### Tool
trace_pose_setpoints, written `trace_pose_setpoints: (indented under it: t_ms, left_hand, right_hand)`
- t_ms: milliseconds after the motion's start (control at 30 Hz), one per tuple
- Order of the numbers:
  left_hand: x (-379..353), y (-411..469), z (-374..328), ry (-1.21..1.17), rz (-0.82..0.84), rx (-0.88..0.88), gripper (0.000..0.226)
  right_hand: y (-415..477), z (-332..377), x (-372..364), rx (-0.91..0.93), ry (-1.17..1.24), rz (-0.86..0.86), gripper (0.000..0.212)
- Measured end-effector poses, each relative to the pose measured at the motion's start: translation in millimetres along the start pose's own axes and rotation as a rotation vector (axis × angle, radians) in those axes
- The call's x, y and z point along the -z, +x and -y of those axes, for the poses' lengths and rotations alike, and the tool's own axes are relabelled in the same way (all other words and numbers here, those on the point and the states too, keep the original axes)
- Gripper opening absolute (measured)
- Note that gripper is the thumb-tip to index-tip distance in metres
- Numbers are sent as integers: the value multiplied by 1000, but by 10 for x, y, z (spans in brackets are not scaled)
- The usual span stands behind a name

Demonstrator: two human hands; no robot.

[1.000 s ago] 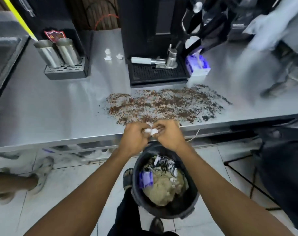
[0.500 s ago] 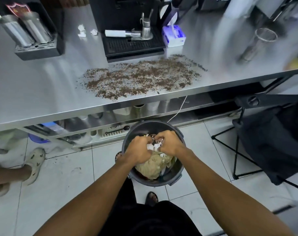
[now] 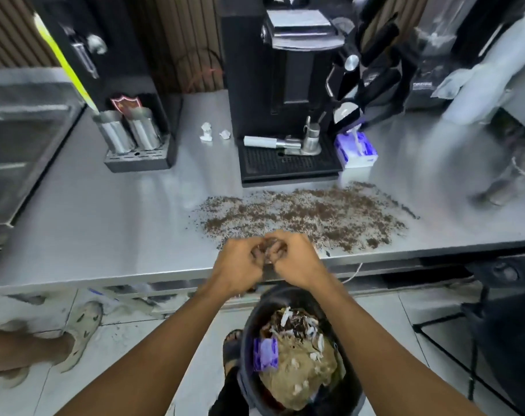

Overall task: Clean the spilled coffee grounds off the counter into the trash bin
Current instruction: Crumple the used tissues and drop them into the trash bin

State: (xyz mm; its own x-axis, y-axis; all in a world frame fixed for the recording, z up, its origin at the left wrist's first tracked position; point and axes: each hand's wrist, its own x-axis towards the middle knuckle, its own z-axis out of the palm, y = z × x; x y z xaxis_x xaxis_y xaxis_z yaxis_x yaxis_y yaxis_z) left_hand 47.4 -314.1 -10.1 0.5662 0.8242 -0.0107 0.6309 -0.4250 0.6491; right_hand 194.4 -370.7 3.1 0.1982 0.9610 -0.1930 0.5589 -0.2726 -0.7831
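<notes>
Coffee grounds (image 3: pixel 300 214): brown scatter across the centre right of the frame, spread over the stainless steel counter (image 3: pixel 105 223) from just in front of the espresso machine (image 3: pixel 282 94) down toward the counter's front edge.

Left hand (image 3: pixel 240 262) and right hand (image 3: pixel 297 259): centre of the frame, at the counter's front edge, knuckles pressed together, fingers curled inward against each other. Whether they enclose anything cannot be told; the gap between them is dark and blurred.

Trash bin (image 3: pixel 354 397): black, round, on the tiled floor at lower centre, below the hands and the counter edge. Holds a tan crumpled mass, white scraps, dark grounds and a purple packet (image 3: pixel 265 354).

Drip tray (image 3: pixel 288 160): black grille at the machine's base, carrying a portafilter (image 3: pixel 273 142) with white handle and a small steel pitcher (image 3: pixel 312 139).

Tissue box (image 3: pixel 355 148): purple and white, just right of the drip tray.

Steel cups (image 3: pixel 127 130): two, tilted, in a dark holder at upper left.

White paper scraps (image 3: pixel 207 132): two or three, on the counter between the cups and the machine.

Sandalled foot (image 3: pixel 81 331): another person's, lower left, on the floor.
</notes>
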Motion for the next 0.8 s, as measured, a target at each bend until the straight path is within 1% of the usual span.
trace_pose_setpoints:
  t_ms: [100,167,267,367,433,533,633,700,767,800]
  left_hand:
    - [464,573,294,23,-75,11,27]
    - [727,982,548,63,-128,17,27]
    - [1057,1575,935,108,-180,36,10]
    - [1281,2141,1348,99,-208,27,9]
    - [1385,2509,1567,86,-194,49,22]
    - [1492,2989,1719,100,-138,89,49]
    - [1497,3402,1858,123,-65,81,75]
    - [1468,3636,1963,190,-1,69,86]
    - [1434,3824,2041,258,64,76,94]
    - [1423,3893,2064,277,83,81,94]
  right_hand:
    - [662,423,13,68,-34,-12,51]
    - [1151,670,-9,98,-86,-48,45]
    - [1901,945,-100,158,-194,-74,35]
    - [2555,1128,-193,184,-237,-118,32]
    - [2974,1163,-282,169,-259,-137,36]
    - [3521,1157,-430,120,-317,-137,41]
    - [3919,1118,-522,34,-373,-90,62]
    - [4101,1107,-541,10,-436,-88,70]
    - [4244,1086,-572,-17,-469,-83,68]
    - [4292,1073,-588,-42,-472,-72,65]
